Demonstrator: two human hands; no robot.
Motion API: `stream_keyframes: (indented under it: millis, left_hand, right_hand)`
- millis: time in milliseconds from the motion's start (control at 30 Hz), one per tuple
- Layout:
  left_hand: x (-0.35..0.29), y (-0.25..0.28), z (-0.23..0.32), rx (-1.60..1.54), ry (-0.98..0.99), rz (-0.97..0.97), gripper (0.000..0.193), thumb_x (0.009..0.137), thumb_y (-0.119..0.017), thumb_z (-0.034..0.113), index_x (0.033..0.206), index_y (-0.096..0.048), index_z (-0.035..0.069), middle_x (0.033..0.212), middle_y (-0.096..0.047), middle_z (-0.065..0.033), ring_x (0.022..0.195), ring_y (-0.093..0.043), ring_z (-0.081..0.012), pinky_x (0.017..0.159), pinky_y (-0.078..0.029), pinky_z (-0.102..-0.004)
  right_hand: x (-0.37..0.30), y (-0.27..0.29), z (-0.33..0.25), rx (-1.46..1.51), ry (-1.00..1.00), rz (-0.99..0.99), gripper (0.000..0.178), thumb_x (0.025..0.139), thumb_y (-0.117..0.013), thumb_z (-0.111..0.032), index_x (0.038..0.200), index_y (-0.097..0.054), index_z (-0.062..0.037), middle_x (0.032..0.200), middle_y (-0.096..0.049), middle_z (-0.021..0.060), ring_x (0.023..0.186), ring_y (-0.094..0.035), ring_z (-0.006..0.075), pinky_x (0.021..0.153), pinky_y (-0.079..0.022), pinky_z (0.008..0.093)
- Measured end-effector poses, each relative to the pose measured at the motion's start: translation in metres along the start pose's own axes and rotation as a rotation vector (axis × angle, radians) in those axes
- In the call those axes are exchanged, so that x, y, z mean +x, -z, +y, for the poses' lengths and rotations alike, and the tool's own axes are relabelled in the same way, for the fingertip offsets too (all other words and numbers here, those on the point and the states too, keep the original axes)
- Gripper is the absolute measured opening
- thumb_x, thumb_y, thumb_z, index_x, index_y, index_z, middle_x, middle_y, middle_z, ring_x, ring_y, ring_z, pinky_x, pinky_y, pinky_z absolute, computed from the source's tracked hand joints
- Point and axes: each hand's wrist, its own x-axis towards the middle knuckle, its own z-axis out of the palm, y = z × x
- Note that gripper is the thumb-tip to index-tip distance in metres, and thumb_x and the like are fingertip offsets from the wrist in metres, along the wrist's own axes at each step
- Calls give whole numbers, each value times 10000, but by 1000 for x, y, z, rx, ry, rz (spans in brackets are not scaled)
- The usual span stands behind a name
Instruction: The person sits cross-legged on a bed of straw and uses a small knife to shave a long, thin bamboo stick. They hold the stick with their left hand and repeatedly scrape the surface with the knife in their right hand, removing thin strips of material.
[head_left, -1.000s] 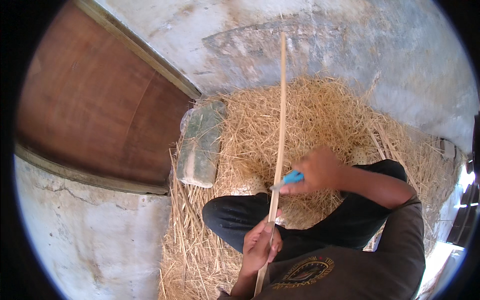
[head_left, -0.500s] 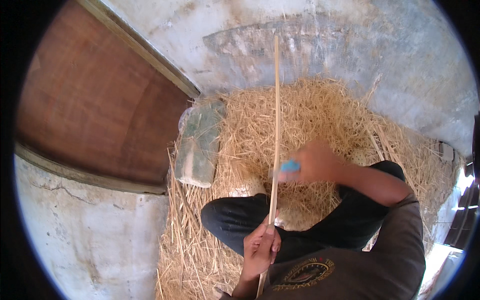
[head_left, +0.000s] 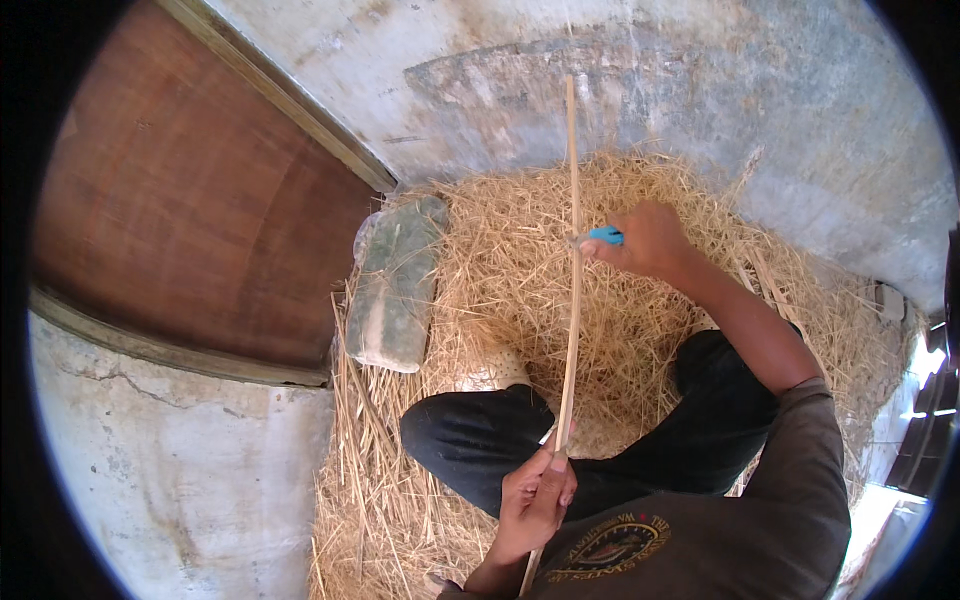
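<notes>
- The left hand [head_left: 538, 497] is closed around the near part of a long pale strip [head_left: 573, 340] that looks like wood or bamboo, thumb laid along it; this grip seems meant to keep the strip from twisting or sliding.
- The right hand [head_left: 645, 238] is curled tight on a blue-handled tool [head_left: 605, 236], with little of the handle showing. The tool's greyish end lies across the strip, well beyond the left hand; whether it bites into the surface is too small to tell.
- Keeping the hands well apart likely leaves a free length to work on and the left fingers out of the edge's way.
- The strip runs from the near edge, beside the brown shirt [head_left: 700, 560], between the knees and out toward the far wall [head_left: 680, 80]. Its near end sits close to the body, perhaps for bracing; contact there cannot be made out.
- The legs in dark trousers [head_left: 470, 440] are bent and spread, probably to give the strip and the right arm room.
- Loose straw [head_left: 500, 230] covers the floor around and beyond the legs, likely softening the seat.
- To the left, a grey-green block [head_left: 395, 290] lies on the straw, near a brown panel [head_left: 210, 220] framed in wood.
</notes>
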Motion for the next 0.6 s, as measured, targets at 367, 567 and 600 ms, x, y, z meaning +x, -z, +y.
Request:
stream_keyframes:
  millis: [367,567,600]
  left_hand:
    - [-25,0,-13,28,67,-33,407,996,-445,168,1359,-438,-17,613,-451,22,523,-382,-44,486,-312,-188]
    - [0,1,1,41,-11,75,421,1001,-443,173,1371,-416,-26,583,-422,35,508,-367,-23,455,-273,-181]
    - [-2,3,3,65,-28,72,423,1000,-445,168,1375,-411,-25,586,-417,40,508,-358,-20,457,-268,-179]
  right_hand:
    - [22,36,77,208,-527,85,719,869,-363,-728,562,-560,-109,472,-441,-12,441,-437,118,408,-364,328]
    - [-59,7,-43,181,235,144,662,804,-499,-725,665,-652,-96,468,-513,75,433,-554,240,427,-430,375]
    - [-61,14,-55,207,229,29,683,791,-491,-743,643,-641,-94,478,-527,86,453,-571,249,441,-443,382]
